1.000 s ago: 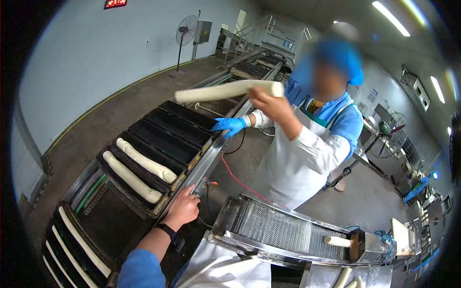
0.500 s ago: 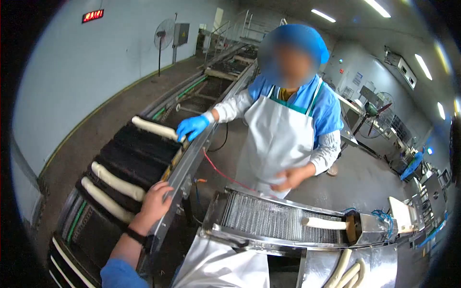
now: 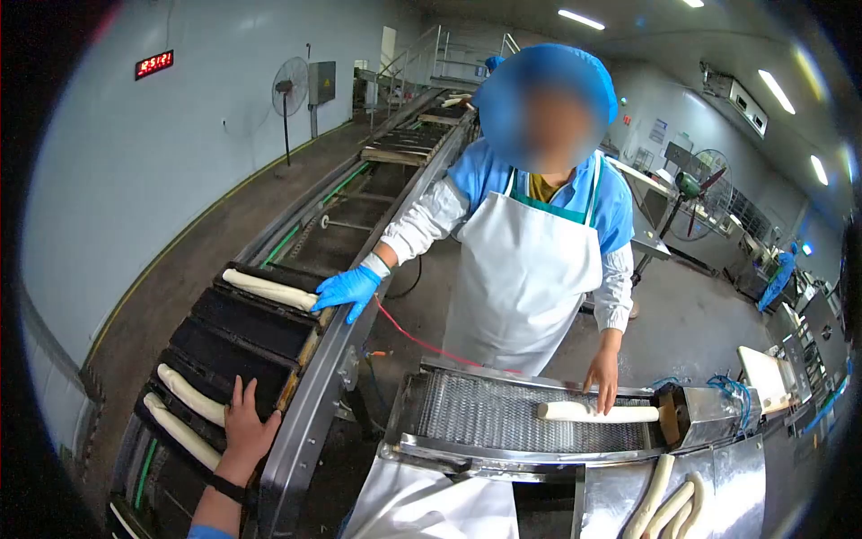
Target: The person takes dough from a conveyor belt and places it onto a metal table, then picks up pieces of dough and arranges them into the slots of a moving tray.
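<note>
My left hand (image 3: pixel 250 427) is open over the black tray, fingers spread, at the near ends of two long pale dough rolls. The upper dough roll (image 3: pixel 190 395) ends beside my fingers; the lower dough roll (image 3: pixel 180 431) runs towards my wrist, which wears a dark band. Both lie side by side in grooves of the black tray (image 3: pixel 235 355). My right hand is out of view. Farther up the line, a co-worker's blue-gloved hand (image 3: pixel 348 292) touches the end of another dough roll (image 3: pixel 269 289).
A co-worker in a white apron (image 3: pixel 525 269) faces me across a mesh conveyor (image 3: pixel 485 415). Their bare hand (image 3: pixel 603 373) touches a dough roll (image 3: pixel 575 411) there. Several dough rolls (image 3: pixel 651 499) lie on a steel table at lower right. A metal rail (image 3: pixel 328 377) edges the tray line.
My left hand has moved from the tray's rail-side edge onto the dough ends, its fingers spreading. The co-worker's bare hand has come down to the dough roll on the mesh. The view has shifted slightly.
</note>
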Tool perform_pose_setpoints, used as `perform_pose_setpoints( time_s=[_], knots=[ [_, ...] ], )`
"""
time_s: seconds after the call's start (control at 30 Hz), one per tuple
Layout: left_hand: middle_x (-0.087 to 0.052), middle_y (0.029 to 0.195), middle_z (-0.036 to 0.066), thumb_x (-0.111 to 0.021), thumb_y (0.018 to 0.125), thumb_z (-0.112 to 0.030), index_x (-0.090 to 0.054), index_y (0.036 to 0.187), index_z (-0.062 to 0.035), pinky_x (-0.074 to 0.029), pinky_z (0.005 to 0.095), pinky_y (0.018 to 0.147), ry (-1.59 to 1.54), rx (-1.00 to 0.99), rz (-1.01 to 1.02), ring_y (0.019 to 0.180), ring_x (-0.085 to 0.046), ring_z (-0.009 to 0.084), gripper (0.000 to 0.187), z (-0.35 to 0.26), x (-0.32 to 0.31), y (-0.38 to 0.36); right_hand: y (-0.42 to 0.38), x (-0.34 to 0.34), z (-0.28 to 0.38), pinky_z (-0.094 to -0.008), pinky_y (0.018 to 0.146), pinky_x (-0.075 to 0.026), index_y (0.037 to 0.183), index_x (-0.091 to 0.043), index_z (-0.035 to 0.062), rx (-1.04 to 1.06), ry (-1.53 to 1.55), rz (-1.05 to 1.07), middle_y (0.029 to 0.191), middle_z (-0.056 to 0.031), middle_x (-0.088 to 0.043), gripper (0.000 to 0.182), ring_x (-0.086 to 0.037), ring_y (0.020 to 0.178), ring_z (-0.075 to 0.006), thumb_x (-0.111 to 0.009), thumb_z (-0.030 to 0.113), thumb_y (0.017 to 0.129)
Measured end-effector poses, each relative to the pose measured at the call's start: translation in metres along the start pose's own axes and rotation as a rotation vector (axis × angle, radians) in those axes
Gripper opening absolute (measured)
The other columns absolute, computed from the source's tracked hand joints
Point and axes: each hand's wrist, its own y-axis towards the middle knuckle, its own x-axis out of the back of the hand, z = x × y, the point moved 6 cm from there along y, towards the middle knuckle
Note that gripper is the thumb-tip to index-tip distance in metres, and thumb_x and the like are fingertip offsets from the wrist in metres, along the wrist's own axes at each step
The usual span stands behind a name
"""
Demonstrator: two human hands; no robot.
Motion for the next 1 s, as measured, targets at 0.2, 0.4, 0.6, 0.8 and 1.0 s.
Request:
perform_pose_setpoints(
  time_s=[0.2,0.4,0.6,0.8,1.0],
  knots=[
    [-0.029,0.156,0.027,-0.078,0.075,-0.025,-0.040,0.147,-0.0055,-0.028,0.0595,0.114,-0.094,-0.090,-0.135,0.137,-0.038,0.0466,0.084,0.002,0.002,-0.002,0.013,-0.005,0.009,-0.0462,0.104,-0.044,0.137,-0.051,0.0034,0.130,0.397,0.018,0.137,-0.0296,-0.045,0.073,-0.051,0.121,-0.0410,-0.067,0.047,0.081],
    [-0.033,0.154,0.028,-0.078,0.074,-0.024,-0.039,0.147,-0.0054,-0.029,0.0582,0.115,-0.131,-0.111,-0.206,0.136,-0.040,0.0473,0.085,-0.009,-0.003,0.011,-0.013,0.039,0.094,-0.0444,0.100,-0.045,0.133,-0.054,0.0038,0.372,1.122,0.203,0.132,-0.0197,-0.055,0.062,-0.056,0.115,-0.0318,-0.060,0.047,0.089],
    [-0.033,0.154,0.028,-0.080,0.075,-0.030,-0.035,0.149,-0.0059,-0.031,0.0586,0.113,-0.034,-0.117,-0.219,0.133,-0.039,0.0524,0.089,-0.012,-0.012,0.021,-0.058,0.163,0.245,-0.0364,0.077,-0.053,0.112,-0.063,0.0000,0.734,1.139,0.184,0.097,-0.0165,-0.066,0.044,-0.066,0.088,-0.0255,-0.057,0.037,0.090],
    [-0.031,0.155,0.028,-0.080,0.076,-0.031,-0.025,0.153,-0.0030,-0.032,0.0542,0.114,-0.132,-0.051,-0.204,0.136,-0.039,0.0470,0.099,-0.019,-0.005,0.020,-0.183,0.208,0.448,-0.0379,0.091,-0.054,0.132,-0.056,-0.0106,1.145,1.240,1.004,0.120,-0.0236,-0.066,0.059,-0.068,0.103,-0.0297,-0.064,0.029,0.088],
    [-0.030,0.153,0.032,-0.084,0.072,-0.022,-0.008,0.156,0.0010,-0.034,0.0513,0.113,-0.280,-0.031,-0.227,0.136,-0.039,0.0466,0.116,-0.029,0.012,0.017,-0.301,0.172,0.574,-0.0423,0.116,-0.032,0.153,-0.033,0.0017,1.448,1.195,1.305,0.154,-0.0162,-0.038,0.090,-0.042,0.138,-0.0312,-0.075,0.029,0.078]
  ],
)
